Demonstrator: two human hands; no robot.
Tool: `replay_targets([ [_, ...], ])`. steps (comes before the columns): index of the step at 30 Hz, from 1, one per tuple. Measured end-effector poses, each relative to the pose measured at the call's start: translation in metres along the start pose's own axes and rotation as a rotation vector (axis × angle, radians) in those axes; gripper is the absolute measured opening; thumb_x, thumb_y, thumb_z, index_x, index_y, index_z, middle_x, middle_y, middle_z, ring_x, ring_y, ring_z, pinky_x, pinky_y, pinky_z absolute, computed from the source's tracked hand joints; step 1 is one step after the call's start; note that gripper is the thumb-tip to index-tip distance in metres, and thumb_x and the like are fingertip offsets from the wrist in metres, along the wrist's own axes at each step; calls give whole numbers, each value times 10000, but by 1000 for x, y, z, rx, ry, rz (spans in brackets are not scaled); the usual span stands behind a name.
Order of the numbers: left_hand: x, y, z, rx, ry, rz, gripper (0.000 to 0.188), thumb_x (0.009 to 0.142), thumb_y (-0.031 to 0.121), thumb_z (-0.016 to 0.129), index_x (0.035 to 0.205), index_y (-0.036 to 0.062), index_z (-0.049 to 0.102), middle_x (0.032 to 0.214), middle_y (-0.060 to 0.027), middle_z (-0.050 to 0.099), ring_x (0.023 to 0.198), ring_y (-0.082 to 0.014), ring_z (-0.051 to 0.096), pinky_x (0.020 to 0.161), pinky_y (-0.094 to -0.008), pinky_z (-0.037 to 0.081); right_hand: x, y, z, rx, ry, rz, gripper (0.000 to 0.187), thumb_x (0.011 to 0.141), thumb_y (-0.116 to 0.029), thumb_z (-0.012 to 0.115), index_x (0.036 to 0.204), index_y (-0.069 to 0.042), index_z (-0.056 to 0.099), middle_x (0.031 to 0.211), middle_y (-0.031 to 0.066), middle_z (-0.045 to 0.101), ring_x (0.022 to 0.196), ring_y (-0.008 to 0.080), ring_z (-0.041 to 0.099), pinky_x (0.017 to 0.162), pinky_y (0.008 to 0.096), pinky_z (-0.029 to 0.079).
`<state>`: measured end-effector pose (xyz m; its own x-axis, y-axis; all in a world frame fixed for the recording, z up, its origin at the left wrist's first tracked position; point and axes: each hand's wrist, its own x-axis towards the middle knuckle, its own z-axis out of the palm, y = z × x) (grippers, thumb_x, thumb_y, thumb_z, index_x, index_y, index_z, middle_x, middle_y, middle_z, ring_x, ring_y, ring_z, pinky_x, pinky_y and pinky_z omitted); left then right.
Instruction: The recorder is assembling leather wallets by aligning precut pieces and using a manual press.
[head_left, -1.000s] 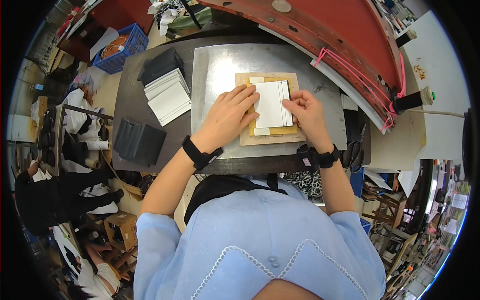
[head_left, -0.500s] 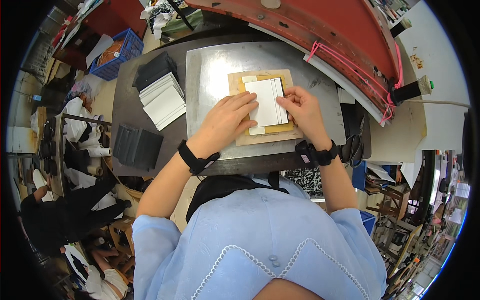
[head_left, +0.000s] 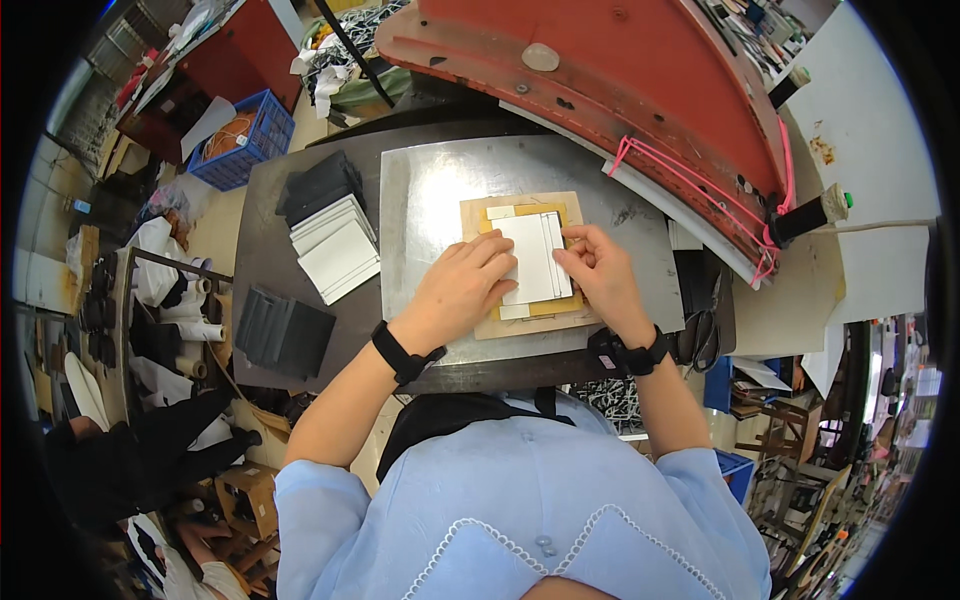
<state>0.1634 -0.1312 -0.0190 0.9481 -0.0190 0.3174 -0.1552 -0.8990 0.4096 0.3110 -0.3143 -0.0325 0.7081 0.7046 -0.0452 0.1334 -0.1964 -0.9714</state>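
A white rectangular panel (head_left: 530,262) with dark lines along its right side lies on a yellow board (head_left: 546,307). The yellow board rests on a larger tan board (head_left: 472,212), on a shiny metal plate (head_left: 420,190). My left hand (head_left: 460,287) lies over the panel's left edge, fingers stretched out and fingertips touching it. At the right edge, my right hand (head_left: 600,270) pinches the panel between thumb and forefinger. A pale strip (head_left: 514,311) shows under the panel's lower left corner.
Left of the plate are a fanned stack of white panels (head_left: 340,262), black pieces (head_left: 322,185) and a dark stack (head_left: 282,332). A red machine frame (head_left: 600,60) slants over the far right. Scissors (head_left: 705,335) lie right. A blue crate (head_left: 245,140) stands far left.
The whole bench sits lower in the picture as my view has shifted. My hands stay at the panel's two sides, with only slight finger movement.
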Motion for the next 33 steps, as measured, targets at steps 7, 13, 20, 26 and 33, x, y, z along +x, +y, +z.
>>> replay_targets([
  [7,-1,0,-6,27,-41,5,259,881,182,681,1096,56,610,1262,-99,581,1167,-272,563,953,-380,450,-1,-25,4,-738,20,-491,334,871,-98,607,1195,-16,609,1197,126,614,1032,280,605,828,384,493],
  [13,0,-1,1,1,-2,9,263,864,166,690,1090,55,612,1264,-112,577,1160,-288,570,944,-394,459,-1,-14,13,-969,-125,-727,401,843,-74,538,1235,-5,591,1351,120,558,1243,297,520,1013,404,415],
  [20,1,-2,-3,53,-16,47,270,856,152,699,1094,61,614,1294,-114,590,1224,-287,556,951,-395,462,-13,-21,18,-1076,-48,-782,400,837,-83,527,1216,19,606,1313,118,589,1246,287,525,1035,405,414],
  [26,3,0,-1,82,-7,61,256,866,168,695,1086,60,620,1300,-109,600,1250,-289,544,975,-395,447,-61,-25,19,-1005,-47,-790,372,815,-95,550,1135,79,619,1217,157,630,1187,303,555,1040,423,413],
  [33,5,2,-11,158,-15,83,230,871,188,681,1055,69,612,1271,-117,616,1223,-286,558,1010,-408,426,-50,-19,-20,-654,120,-614,376,876,-75,568,1247,-23,600,1206,171,635,1214,357,539,1030,445,406],
])
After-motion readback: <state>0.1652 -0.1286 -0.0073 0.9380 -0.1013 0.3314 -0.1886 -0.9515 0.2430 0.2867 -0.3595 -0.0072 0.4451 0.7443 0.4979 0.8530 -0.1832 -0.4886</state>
